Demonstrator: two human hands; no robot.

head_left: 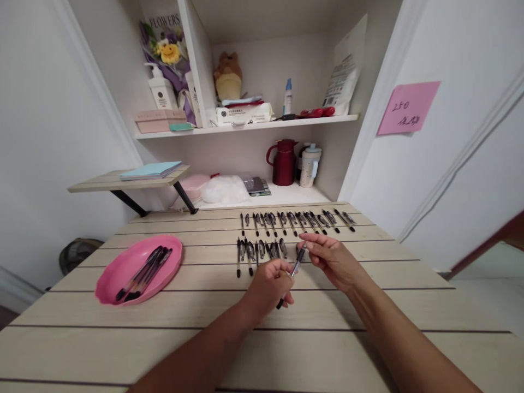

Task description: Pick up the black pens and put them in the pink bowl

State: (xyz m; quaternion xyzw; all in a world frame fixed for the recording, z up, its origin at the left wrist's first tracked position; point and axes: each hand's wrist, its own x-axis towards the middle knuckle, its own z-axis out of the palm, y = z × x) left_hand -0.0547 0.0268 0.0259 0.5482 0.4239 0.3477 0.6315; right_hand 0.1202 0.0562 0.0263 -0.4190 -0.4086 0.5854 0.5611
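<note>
A gel pen (295,266) with a clear barrel and dark grip slants between my hands, uncapped end up and to the right. My left hand (271,284) is closed around its lower barrel, and the black end sticks out below the fingers. At the upper end, my right hand (327,256) pinches the tip between thumb and fingers. Just beyond my hands lie two rows of uncapped pens (250,259) with black caps (262,249) beside them. The back row of pens (301,221) runs farther right than the front one. Part of a cap shows behind the held pen.
On the left, a pink tray (174,267) holds several black pens (147,273). Behind it stands a small raised shelf (102,180) with blue paper (151,170). A red jug (284,162) and a pale cup (310,166) stand in the cabinet at the back.
</note>
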